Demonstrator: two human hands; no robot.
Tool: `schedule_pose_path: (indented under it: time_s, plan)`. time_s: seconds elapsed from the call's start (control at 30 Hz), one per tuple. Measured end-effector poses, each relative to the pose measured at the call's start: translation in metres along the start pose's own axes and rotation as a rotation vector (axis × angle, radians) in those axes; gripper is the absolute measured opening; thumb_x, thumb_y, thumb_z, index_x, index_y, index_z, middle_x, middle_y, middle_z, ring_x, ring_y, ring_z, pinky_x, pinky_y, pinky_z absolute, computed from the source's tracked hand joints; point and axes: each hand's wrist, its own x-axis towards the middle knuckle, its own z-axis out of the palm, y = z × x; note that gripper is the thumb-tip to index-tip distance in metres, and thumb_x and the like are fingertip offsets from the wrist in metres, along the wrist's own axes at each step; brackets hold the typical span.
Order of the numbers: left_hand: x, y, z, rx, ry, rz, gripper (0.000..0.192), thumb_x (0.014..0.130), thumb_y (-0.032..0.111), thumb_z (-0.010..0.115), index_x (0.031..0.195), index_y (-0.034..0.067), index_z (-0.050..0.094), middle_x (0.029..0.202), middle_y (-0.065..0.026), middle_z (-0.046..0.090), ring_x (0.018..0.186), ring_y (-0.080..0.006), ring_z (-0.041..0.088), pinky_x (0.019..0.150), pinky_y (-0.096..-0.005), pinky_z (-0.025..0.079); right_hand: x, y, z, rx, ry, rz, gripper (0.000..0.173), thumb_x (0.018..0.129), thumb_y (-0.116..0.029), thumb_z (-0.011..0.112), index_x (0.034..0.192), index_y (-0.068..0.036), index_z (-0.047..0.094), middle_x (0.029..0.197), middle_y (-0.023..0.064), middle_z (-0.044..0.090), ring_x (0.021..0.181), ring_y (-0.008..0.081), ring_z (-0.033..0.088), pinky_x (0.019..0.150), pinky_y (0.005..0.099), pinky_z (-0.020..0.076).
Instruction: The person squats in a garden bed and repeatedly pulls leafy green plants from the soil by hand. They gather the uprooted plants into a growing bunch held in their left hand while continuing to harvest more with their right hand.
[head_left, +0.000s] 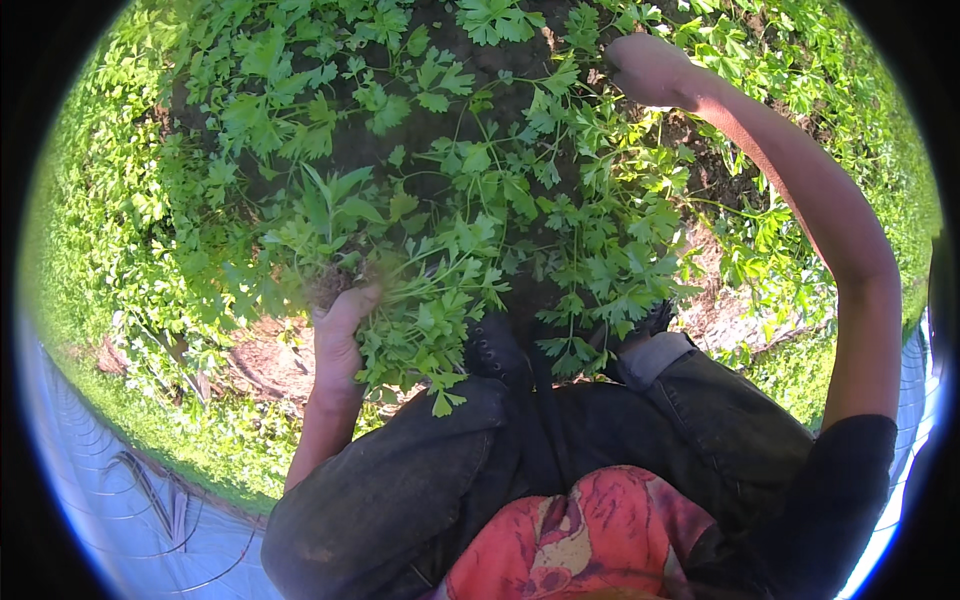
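My left hand (349, 319) is closed around a bunch of uprooted leafy plants (427, 319), held above my bent left knee. A soil-covered root clump (328, 283) sticks out beyond the thumb. Most of the leaves are lobed like parsley or celery; a pointed-leaf plant (334, 195) rises just past the roots. My right hand (649, 71) reaches far forward and to the right, curled down at the edge of the growing parsley-like plants (592, 172). Its fingers are hidden from above, so whether they grip anything does not show.
Dense green plants surround me, with dark soil (442, 120) between stems. My dark shoe (491, 349) stands close in front, partly under leaves. Sunlit bare soil (274, 356) shows at left. Pale sheeting (172, 555) with thin wire-like hoops borders the lower left.
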Motion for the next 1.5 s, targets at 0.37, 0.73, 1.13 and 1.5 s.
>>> schedule_pose_path:
  time_s: [0.37, 0.73, 1.13, 1.5]
  plan:
    - [-0.002, 0.004, 0.008, 0.117, -0.059, 0.007, 0.033, 0.076, 0.004, 0.056, 0.108, 0.0, 0.058, 0.101, -0.0081, 0.062, 0.089, -0.017, 0.059, 0.079, -0.029, 0.047, -0.034, 0.045, -0.079, 0.786, -0.012, 0.067, 0.04, 0.086, -0.027, 0.058, 0.116, -0.001, 0.057, 0.104, 0.0088, 0.062, 0.096, 0.0167, 0.055, 0.087, 0.0301, 0.0439]
    - [-0.011, 0.011, 0.02, 0.07, -0.178, 0.025, 0.041, 0.077, 0.001, 0.06, 0.117, 0.0, 0.054, 0.101, -0.0068, 0.062, 0.093, -0.0142, 0.058, 0.083, -0.0299, 0.047, -0.036, 0.006, -0.071, 1.051, -0.154, -0.242, 0.041, 0.084, -0.032, 0.062, 0.109, 0.0, 0.057, 0.083, -0.0005, 0.057, 0.076, 0.0074, 0.051, 0.069, 0.0233, 0.0421]
    - [-0.029, 0.002, 0.026, 0.028, -0.291, -0.031, 0.068, 0.088, 0.055, 0.046, 0.134, 0.006, 0.034, 0.127, -0.0111, 0.047, 0.113, -0.0232, 0.051, 0.095, -0.0372, 0.044, -0.122, -0.223, -0.013, 0.639, 0.5, -0.723, 0.018, 0.073, -0.01, 0.055, 0.087, 0.003, 0.053, 0.099, 0.0138, 0.049, 0.082, 0.0285, 0.058, 0.064, 0.0356, 0.0513]
    - [-0.026, 0.007, 0.01, -0.228, -0.191, -0.126, 0.037, 0.08, 0.019, 0.055, 0.113, 0.005, 0.05, 0.102, -0.0089, 0.057, 0.085, -0.0202, 0.055, 0.074, -0.0316, 0.047, -0.124, -0.155, -0.027, 0.803, 0.472, -0.655, 0.022, 0.077, -0.019, 0.059, 0.092, -0.002, 0.057, 0.099, 0.0109, 0.053, 0.086, 0.0292, 0.058, 0.073, 0.0377, 0.0507]
